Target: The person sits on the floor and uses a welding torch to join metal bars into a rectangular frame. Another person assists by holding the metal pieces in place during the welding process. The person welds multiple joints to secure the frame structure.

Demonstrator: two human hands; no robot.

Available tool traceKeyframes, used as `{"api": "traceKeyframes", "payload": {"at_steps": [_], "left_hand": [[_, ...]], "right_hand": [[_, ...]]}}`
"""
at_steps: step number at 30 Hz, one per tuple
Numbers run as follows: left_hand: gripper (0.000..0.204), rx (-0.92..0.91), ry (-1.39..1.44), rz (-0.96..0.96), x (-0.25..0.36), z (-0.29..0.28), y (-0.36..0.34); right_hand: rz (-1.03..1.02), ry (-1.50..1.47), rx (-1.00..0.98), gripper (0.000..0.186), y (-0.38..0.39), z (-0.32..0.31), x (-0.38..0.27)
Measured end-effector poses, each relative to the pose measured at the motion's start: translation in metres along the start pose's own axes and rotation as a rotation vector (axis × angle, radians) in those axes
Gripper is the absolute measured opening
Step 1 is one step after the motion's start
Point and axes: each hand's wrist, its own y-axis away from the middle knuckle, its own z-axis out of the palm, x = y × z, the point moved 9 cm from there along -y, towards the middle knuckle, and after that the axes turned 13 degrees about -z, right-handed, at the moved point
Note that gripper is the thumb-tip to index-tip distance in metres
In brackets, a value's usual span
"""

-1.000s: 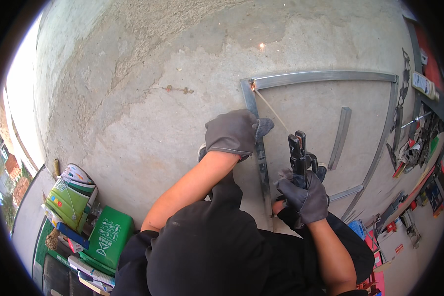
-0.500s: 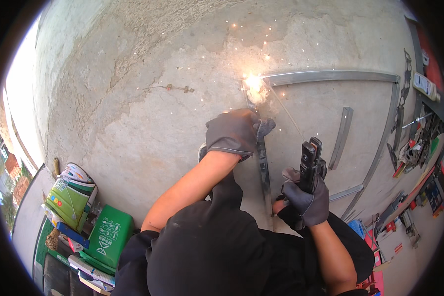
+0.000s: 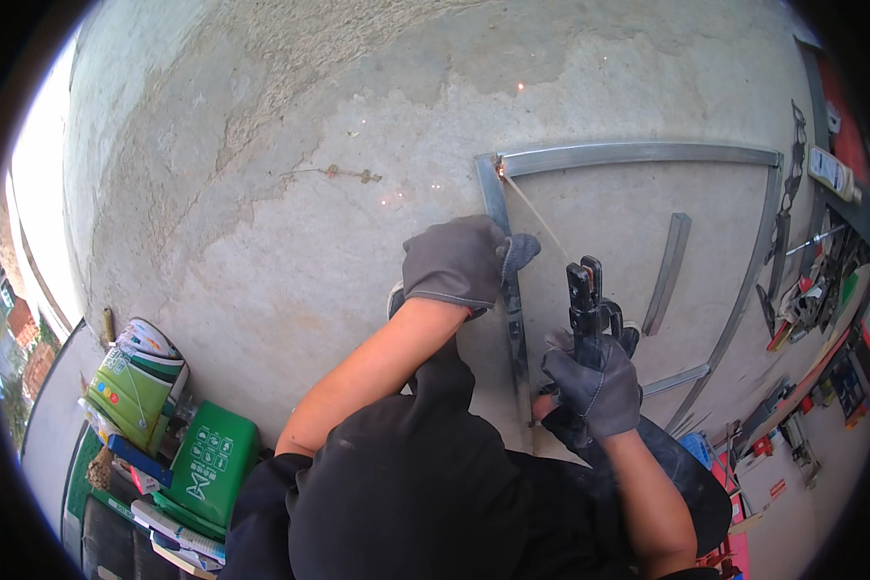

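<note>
A grey metal frame (image 3: 648, 153) of square tubing lies on the concrete floor. My left hand (image 3: 454, 259), in a grey work glove, is closed around its left bar, a little below the upper left corner. My gloved right hand (image 3: 594, 387) grips a black electrode holder (image 3: 585, 298). From the holder's jaws a thin welding rod (image 3: 536, 215) slants up and left to that corner, where a small orange glow shows at the joint. Whether the rod tip touches the metal I cannot tell. Inside the frame lies a short loose metal tube (image 3: 669, 275).
At the lower left stand a green bin (image 3: 224, 445) and a green and white bucket (image 3: 135, 382). Along the right edge lie a white bottle (image 3: 834, 174) and a heap of tools (image 3: 814, 300). A thin twig-like piece (image 3: 333, 174) is on the floor left of the frame.
The bright arc and most sparks have died down to a small glow. My right hand has shifted slightly left with the electrode holder and rod. My left hand has stayed in place.
</note>
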Motion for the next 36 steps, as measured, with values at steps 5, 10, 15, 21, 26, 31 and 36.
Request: {"api": "traceKeyframes", "payload": {"at_steps": [5,10,15,21,26,31,36], "left_hand": [[0.024,-0.05,-0.025,-0.002,0.0,0.002,-0.001],[0.023,-0.065,-0.01,-0.014,0.0,0.001,0.0],[0.031,-0.074,-0.029,0.041,-0.001,0.007,-0.003],[0.036,-0.03,0.003,0.069,0.002,0.004,0.0],[0.033,-0.035,-0.011,0.04,-0.002,0.014,-0.009],[0.025,-0.067,-0.027,0.001,0.0,0.003,-0.003],[0.022,-0.113,-0.014,-0.047,-0.002,0.006,-0.004]], "right_hand": [[-0.064,0.0,0.05,0.038,-0.002,-0.001,-0.006],[-0.092,-0.021,0.027,0.04,-0.004,0.0,-0.007],[-0.185,-0.027,0.13,0.041,0.005,-0.006,0.0],[-0.056,-0.159,0.107,0.042,0.001,-0.004,0.008],[-0.102,-0.093,0.067,0.043,-0.001,-0.002,-0.002],[-0.083,-0.055,0.058,0.044,-0.003,0.0,-0.001],[-0.116,-0.078,0.103,0.045,-0.005,0.0,0.001]]}}
